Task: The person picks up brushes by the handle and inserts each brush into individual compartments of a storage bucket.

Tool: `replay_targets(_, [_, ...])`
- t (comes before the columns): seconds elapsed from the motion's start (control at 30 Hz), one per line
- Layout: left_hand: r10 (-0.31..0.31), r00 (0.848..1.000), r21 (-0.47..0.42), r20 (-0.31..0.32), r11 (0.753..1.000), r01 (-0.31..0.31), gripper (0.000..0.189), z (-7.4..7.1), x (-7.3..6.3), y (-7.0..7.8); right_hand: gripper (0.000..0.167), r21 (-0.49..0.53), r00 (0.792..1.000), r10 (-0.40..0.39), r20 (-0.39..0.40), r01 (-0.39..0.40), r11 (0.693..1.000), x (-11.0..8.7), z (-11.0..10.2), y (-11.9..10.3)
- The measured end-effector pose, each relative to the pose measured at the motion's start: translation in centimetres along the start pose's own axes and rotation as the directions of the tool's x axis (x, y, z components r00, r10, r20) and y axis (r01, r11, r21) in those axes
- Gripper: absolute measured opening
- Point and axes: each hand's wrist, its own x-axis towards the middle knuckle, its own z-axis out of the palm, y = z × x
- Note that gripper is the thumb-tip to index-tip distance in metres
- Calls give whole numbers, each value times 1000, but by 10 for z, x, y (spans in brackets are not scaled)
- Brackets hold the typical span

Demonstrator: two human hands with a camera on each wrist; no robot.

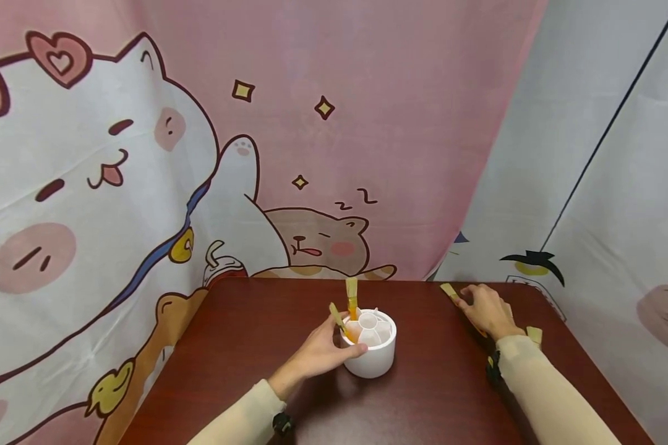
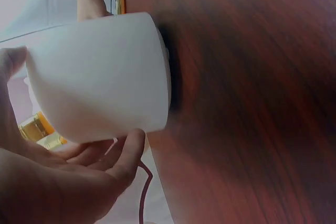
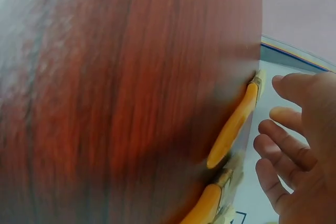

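Note:
A white round divided holder (image 1: 369,358) stands on the table, with my left hand (image 1: 321,349) gripping its left side. In the left wrist view, the thumb lies at the rim and the fingers curve along the wall. Two paint brushes, one of them the brush (image 1: 352,292) at the back, stand bristles up in its compartments. On the right, my right hand (image 1: 487,309) hovers over a paint brush (image 1: 448,290) lying on the table. The right wrist view shows its fingers spread apart beside that brush's orange handle (image 3: 233,124), with nothing between them.
A second loose brush (image 1: 534,335) lies partly hidden behind my right forearm; its orange handle (image 3: 206,205) shows in the right wrist view. The dark red wooden table (image 1: 267,315) ends at a printed cartoon curtain (image 1: 423,123) behind and at both sides.

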Motion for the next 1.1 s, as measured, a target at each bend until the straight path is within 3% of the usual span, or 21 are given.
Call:
replay_targets(0.5, [10, 998, -5, 59, 1000, -10, 93, -4, 7, -8, 42, -21, 999, 25, -45, -26, 999, 7, 17, -5])
replay_targets(0.83, [6, 998, 7, 70, 1000, -7, 93, -5, 7, -12, 28, 8, 994, 14, -109, -13, 1000, 7, 22, -10])
replay_targets(1.1, [19, 997, 29, 73, 999, -21, 93, -6, 9, -12, 28, 46, 994, 76, -82, -72, 996, 9, 23, -13])
